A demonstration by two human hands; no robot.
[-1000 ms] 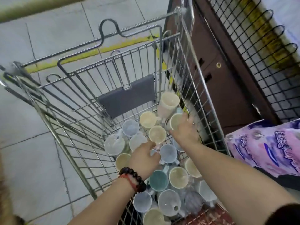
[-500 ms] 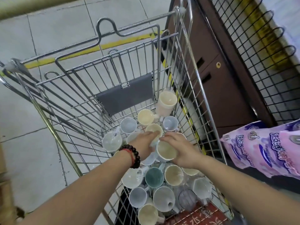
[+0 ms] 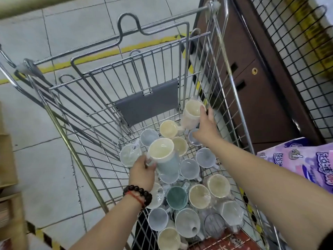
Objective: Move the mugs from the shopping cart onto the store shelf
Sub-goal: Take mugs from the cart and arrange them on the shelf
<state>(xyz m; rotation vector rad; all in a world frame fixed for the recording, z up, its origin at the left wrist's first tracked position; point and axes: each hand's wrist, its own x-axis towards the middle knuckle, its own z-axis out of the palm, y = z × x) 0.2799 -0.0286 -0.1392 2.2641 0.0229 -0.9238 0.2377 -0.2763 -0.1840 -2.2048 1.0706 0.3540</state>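
Note:
The wire shopping cart [image 3: 232, 83] holds several plastic-wrapped mugs in cream, pale blue and teal. My left hand [image 3: 142, 171], with a dark bead bracelet at the wrist, grips a pale blue mug with a cream inside [image 3: 163, 154] and holds it lifted above the pile. My right hand [image 3: 207, 129] reaches to the far right corner of the cart, fingers spread against the side of a tall cream mug [image 3: 191, 114] that stands above the others. A teal mug [image 3: 177, 197] lies in the middle of the pile.
A brown cabinet [image 3: 255, 91] and a black wire-mesh rack [image 3: 295, 56] stand to the right of the cart. Purple packaged goods [image 3: 304, 159] lie at the right edge. A grey flap [image 3: 146, 103] hangs on the cart's far wall. Cardboard boxes [image 3: 7, 159] sit at the left.
My left hand has taken hold of a mug and lifted it out of the pile. My right hand has left that mug and moved up to the tall cream mug in the far corner.

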